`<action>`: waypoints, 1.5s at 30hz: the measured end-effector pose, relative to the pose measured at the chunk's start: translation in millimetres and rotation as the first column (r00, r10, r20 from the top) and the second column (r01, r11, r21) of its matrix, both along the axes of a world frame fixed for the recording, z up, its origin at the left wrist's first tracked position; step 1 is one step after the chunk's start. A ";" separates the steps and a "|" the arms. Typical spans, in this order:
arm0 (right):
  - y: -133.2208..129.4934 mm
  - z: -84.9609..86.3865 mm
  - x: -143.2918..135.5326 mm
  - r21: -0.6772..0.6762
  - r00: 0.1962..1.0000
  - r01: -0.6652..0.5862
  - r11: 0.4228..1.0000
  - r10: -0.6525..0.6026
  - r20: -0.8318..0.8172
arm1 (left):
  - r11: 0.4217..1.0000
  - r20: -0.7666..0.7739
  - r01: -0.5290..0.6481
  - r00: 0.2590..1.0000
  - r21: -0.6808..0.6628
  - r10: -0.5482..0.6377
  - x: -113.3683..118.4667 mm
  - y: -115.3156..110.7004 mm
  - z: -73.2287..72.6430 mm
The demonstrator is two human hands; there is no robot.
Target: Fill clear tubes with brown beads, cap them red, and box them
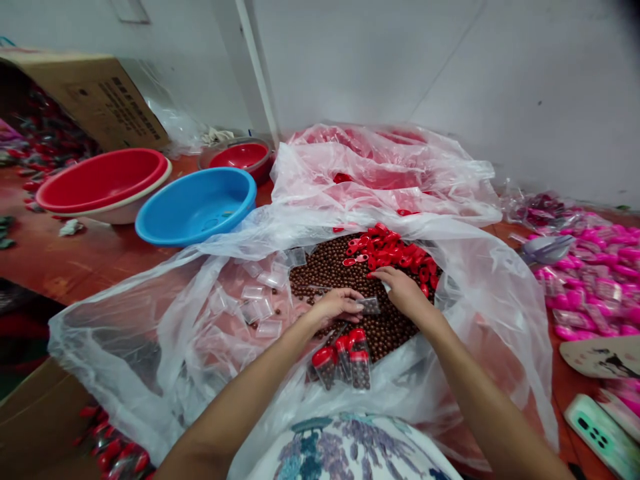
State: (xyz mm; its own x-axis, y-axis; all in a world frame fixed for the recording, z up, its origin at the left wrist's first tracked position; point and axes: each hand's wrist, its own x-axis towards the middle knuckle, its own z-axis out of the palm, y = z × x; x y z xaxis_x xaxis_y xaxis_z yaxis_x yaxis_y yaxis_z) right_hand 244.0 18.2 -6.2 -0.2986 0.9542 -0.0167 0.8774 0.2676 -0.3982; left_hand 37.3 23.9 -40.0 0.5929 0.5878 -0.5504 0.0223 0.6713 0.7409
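My left hand (340, 305) is closed around a small clear plastic container (369, 306), held on its side over a heap of round brown beads (325, 267). Just right of it, my right hand (403, 290) has its fingers pinched at a red cap (371, 275), mostly hidden by the fingertips. Loose red caps (385, 247) are piled on the far side of the beads. Several filled containers with red caps (360, 367) lie on the near side. On the left, empty clear containers (257, 310) rest on the plastic sheet (200, 280).
A blue basin (197, 207) and a red basin (105, 180) stand at the left, with a smaller red bowl (240, 157) behind. A bulging plastic bag (390, 167) sits by the wall. Pink packs (600, 267), a scoop (547, 248) and a phone (603, 433) lie at right.
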 end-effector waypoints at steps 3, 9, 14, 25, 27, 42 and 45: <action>8.3 -1.8 -7.7 -0.025 0.998 -0.019 1.000 0.021 0.058 | 0.999 0.067 0.008 0.998 -0.048 -0.004 -3.2 -2.2 8.4; 2.8 0.1 -11.1 -0.038 0.989 0.068 0.997 -0.063 0.130 | 0.995 0.256 0.030 0.967 -0.099 -0.004 -15.4 -11.3 34.2; -13.4 8.8 -6.0 0.011 0.986 0.159 0.987 -0.159 0.053 | 0.996 0.240 -0.041 0.969 -0.077 0.059 -18.0 -25.2 53.7; -55.5 36.0 -17.8 -0.421 0.057 0.216 0.881 -0.442 -0.895 | 0.993 0.154 -0.122 0.981 0.010 0.119 -1.9 -41.6 53.3; -59.4 36.7 -19.0 -0.434 -0.016 0.202 0.878 -0.441 -0.898 | 0.991 0.133 -0.124 0.984 0.044 0.118 -0.5 -45.3 53.7; -85.5 36.5 -20.5 -0.082 0.669 0.114 0.990 -0.137 -0.731 | 0.978 0.142 -0.142 0.983 0.154 0.121 -4.8 -49.7 62.8; -88.0 40.7 -15.3 0.007 0.769 0.023 1.000 -0.013 -0.639 | 0.970 0.126 -0.165 0.982 0.178 0.144 -4.4 -52.5 62.4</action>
State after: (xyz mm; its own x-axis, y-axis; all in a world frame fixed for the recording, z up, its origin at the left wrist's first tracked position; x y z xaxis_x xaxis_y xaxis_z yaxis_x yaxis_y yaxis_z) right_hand 228.7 -69.8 34.5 -0.2180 0.9582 0.1851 0.4265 0.2641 -0.8650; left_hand 32.9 -28.5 22.4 0.5382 0.7630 -0.3581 -0.1606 0.5099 0.8451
